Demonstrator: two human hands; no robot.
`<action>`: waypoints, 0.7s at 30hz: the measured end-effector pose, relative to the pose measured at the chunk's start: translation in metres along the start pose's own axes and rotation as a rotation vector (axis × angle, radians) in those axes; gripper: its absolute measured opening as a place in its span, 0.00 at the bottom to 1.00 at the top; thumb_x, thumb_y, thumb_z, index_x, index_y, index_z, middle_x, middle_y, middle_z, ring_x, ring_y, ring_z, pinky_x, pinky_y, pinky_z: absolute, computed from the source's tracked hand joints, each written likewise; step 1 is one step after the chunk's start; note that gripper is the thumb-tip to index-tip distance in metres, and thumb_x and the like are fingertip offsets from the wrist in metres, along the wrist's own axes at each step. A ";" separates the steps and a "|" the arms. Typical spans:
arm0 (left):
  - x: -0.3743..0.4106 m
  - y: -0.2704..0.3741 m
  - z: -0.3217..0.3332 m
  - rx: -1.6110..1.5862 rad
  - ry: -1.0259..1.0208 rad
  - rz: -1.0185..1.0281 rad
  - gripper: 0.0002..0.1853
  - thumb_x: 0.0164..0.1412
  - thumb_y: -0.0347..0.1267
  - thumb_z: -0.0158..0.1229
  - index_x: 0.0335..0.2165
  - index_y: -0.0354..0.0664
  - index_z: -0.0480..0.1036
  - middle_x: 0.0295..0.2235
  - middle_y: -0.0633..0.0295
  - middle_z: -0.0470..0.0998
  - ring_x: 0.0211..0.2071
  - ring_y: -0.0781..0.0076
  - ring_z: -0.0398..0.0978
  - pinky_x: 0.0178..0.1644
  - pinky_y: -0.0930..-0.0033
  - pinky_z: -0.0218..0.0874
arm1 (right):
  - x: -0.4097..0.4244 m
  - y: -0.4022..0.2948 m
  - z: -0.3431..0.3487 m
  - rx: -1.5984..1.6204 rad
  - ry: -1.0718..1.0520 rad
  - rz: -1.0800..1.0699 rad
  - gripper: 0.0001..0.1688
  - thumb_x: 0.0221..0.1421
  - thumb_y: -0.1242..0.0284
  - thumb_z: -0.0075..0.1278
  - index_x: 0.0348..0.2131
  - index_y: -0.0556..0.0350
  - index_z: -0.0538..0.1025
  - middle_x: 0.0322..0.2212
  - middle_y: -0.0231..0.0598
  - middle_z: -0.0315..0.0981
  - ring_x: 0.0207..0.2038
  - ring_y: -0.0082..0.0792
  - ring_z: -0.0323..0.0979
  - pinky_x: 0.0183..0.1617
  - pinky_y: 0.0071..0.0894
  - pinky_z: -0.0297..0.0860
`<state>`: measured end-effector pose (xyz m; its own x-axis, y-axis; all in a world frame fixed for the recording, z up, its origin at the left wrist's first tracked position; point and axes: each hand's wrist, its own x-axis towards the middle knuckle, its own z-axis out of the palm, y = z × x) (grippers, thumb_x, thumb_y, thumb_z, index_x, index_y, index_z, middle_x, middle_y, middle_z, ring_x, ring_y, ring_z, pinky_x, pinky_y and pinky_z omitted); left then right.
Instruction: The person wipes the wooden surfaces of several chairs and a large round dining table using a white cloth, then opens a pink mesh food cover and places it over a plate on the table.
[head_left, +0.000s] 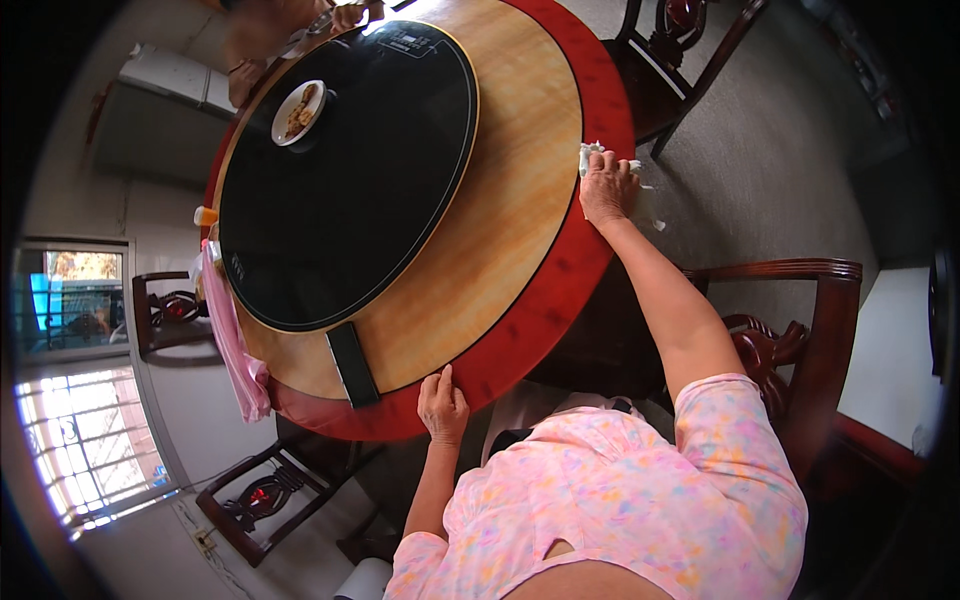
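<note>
My right hand is closed over a crumpled white tissue at the red rim of a round table, with white bits sticking out past the edge. Resting on the near part of the rim is my left hand, its fingers on the tabletop and nothing held. A dark flat phone-like slab lies just left of it, reaching from the lazy Susan to the rim. The black lazy Susan carries a white plate with pieces of browned food.
Across the table are another person's hands. A pink plastic bag hangs over the left edge, near an orange-and-white container. Carved wooden chairs stand around, including one at the right and one at lower left.
</note>
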<state>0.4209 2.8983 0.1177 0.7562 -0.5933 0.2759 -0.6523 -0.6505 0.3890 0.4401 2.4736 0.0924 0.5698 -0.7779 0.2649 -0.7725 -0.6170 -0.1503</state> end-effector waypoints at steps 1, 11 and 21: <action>-0.004 -0.001 0.001 0.036 0.026 0.020 0.23 0.41 0.22 0.52 0.41 0.39 0.72 0.27 0.58 0.68 0.30 0.60 0.69 0.35 0.62 0.63 | -0.001 -0.007 0.002 0.001 0.034 -0.072 0.15 0.48 0.67 0.45 0.39 0.45 0.67 0.39 0.33 0.63 0.43 0.40 0.61 0.43 0.48 0.58; -0.011 -0.001 0.009 0.141 0.148 0.013 0.24 0.47 0.24 0.50 0.47 0.38 0.69 0.27 0.58 0.67 0.29 0.60 0.67 0.35 0.61 0.61 | -0.135 -0.108 -0.028 0.586 -0.217 -0.861 0.07 0.45 0.73 0.39 0.23 0.56 0.69 0.27 0.45 0.67 0.33 0.46 0.65 0.39 0.39 0.63; -0.014 -0.011 0.012 -0.001 0.166 -0.073 0.20 0.54 0.26 0.49 0.48 0.36 0.67 0.29 0.53 0.69 0.32 0.56 0.68 0.38 0.61 0.62 | -0.258 -0.081 -0.092 0.665 -1.116 -1.385 0.08 0.43 0.71 0.43 0.24 0.56 0.73 0.23 0.45 0.71 0.30 0.46 0.70 0.37 0.44 0.65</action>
<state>0.4171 2.9082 0.0993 0.7997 -0.4580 0.3881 -0.5953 -0.6884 0.4143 0.3300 2.7351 0.1240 0.7137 0.6924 -0.1061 0.3862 -0.5153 -0.7651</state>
